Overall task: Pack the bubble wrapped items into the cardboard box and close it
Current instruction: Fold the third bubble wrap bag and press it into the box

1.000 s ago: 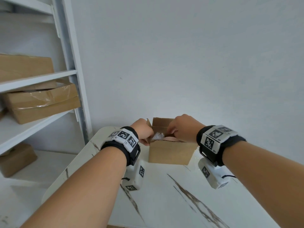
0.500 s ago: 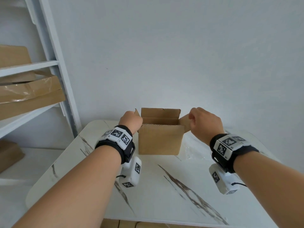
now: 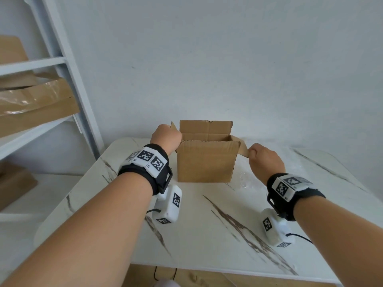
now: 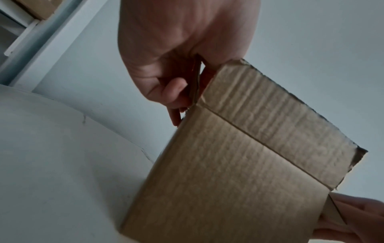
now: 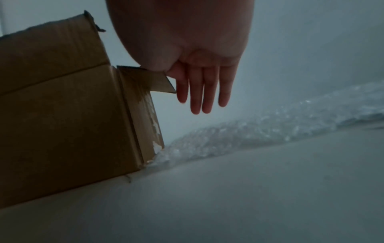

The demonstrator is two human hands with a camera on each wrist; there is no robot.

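Observation:
The brown cardboard box (image 3: 207, 164) stands open on the white marble table (image 3: 207, 235), against the wall. Its back and front flaps stand upright, and its inside is hidden. My left hand (image 3: 165, 137) pinches the left side flap (image 4: 194, 82) between thumb and fingers, holding it upright. My right hand (image 3: 265, 160) pinches the right side flap (image 3: 243, 149), which is bent outward and down; its fingers (image 5: 204, 92) point straight down. A loose sheet of bubble wrap (image 3: 248, 179) lies on the table just right of the box.
A white shelf unit (image 3: 68, 65) with several cardboard boxes (image 3: 37, 104) stands to the left of the table. The wall is close behind the box. The table's near edge (image 3: 207, 270) runs across the bottom of the head view.
Both hands have come out of the box mouth and taken hold of the side flaps. The right hand has since drawn its flap outward and down. The bubble-wrapped item is out of sight.

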